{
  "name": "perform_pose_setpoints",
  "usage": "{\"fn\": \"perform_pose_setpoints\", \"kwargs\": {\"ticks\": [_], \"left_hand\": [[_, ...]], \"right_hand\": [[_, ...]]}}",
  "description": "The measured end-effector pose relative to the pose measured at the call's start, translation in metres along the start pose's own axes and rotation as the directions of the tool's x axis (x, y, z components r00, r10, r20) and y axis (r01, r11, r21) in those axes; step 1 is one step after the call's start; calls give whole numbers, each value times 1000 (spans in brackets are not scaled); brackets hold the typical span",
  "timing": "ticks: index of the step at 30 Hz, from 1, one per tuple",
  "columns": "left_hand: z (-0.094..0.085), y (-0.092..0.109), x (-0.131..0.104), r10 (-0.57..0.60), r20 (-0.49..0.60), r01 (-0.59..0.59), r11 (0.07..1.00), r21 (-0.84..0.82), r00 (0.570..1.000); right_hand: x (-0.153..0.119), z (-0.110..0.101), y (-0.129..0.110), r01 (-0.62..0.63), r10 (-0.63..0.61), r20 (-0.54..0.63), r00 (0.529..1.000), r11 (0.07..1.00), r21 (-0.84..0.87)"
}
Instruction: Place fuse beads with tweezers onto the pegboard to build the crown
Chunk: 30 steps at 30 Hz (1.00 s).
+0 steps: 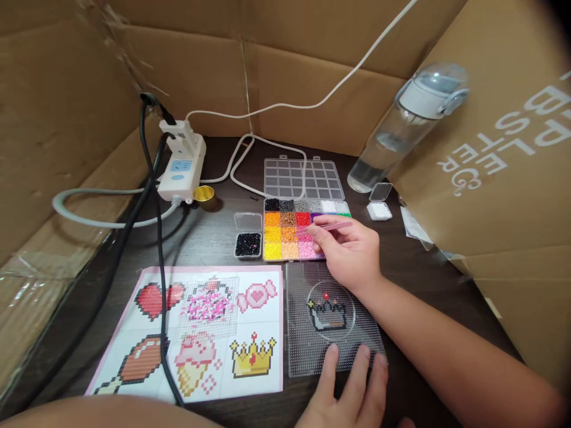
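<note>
My right hand (350, 249) holds pink tweezers (336, 226) over a compartment box of coloured fuse beads (274, 236). The tips point at the red, orange and pink compartments; whether they grip a bead I cannot tell. With fingers spread, my left hand (350, 392) rests at the near edge of a clear pegboard (306, 356). On that board, inside a ring outline, stands a bead crown outline (328, 312) in dark beads, with a red bead cluster above and a yellow one at its upper left.
A pattern sheet (223, 386) lies left, bearing a smaller pegboard with loose pink beads (207, 303). Black cables (160, 285) cross it. Around stand a small box of black beads (248, 245), a white bead box (379, 211), a power strip (182, 172) and a tilted water bottle (392, 137). Cardboard walls enclose the table.
</note>
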<state>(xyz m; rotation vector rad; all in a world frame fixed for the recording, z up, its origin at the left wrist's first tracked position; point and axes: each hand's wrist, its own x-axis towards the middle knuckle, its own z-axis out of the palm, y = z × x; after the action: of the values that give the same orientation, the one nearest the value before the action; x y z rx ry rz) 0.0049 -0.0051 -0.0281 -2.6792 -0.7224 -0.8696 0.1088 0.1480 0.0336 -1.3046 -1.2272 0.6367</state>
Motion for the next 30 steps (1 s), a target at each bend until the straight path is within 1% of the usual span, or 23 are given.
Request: {"fn": "perform_pose_setpoints", "kwargs": {"ticks": [4, 8, 11, 15, 17, 20, 25, 28, 30], "left_hand": [[-1, -1, -3, 38, 45, -38, 999, 9, 998], [3, 3, -7, 23, 35, -23, 1000, -3, 999], [7, 8, -5, -39, -14, 39, 999, -3, 999], [10, 11, 1, -185, -82, 187, 982, 14, 979], [10, 12, 3, -209, -100, 212, 977, 18, 973], [11, 12, 3, -198, -96, 202, 979, 27, 975], [9, 11, 3, -203, -105, 208, 978, 32, 974], [10, 11, 2, -196, -85, 200, 979, 47, 977], [12, 12, 1, -195, -101, 201, 978, 53, 976]], "right_hand": [[-2, 2, 0, -1, 1, -8, 1000, 999, 34], [-2, 2, 1, 16, -15, -4, 1000, 999, 28], [-1, 1, 1, 47, -46, -19, 999, 999, 15], [1, 0, 3, 78, -78, -58, 995, 997, -12], [2, 0, 4, 81, -84, -68, 994, 996, -35], [3, 1, 4, 77, -81, -75, 994, 996, -54], [2, 1, 3, 77, -78, -60, 995, 997, -18], [1, 1, 2, 30, -29, -36, 999, 999, 36], [1, 1, 2, -3, 5, -30, 1000, 998, 68]]}}
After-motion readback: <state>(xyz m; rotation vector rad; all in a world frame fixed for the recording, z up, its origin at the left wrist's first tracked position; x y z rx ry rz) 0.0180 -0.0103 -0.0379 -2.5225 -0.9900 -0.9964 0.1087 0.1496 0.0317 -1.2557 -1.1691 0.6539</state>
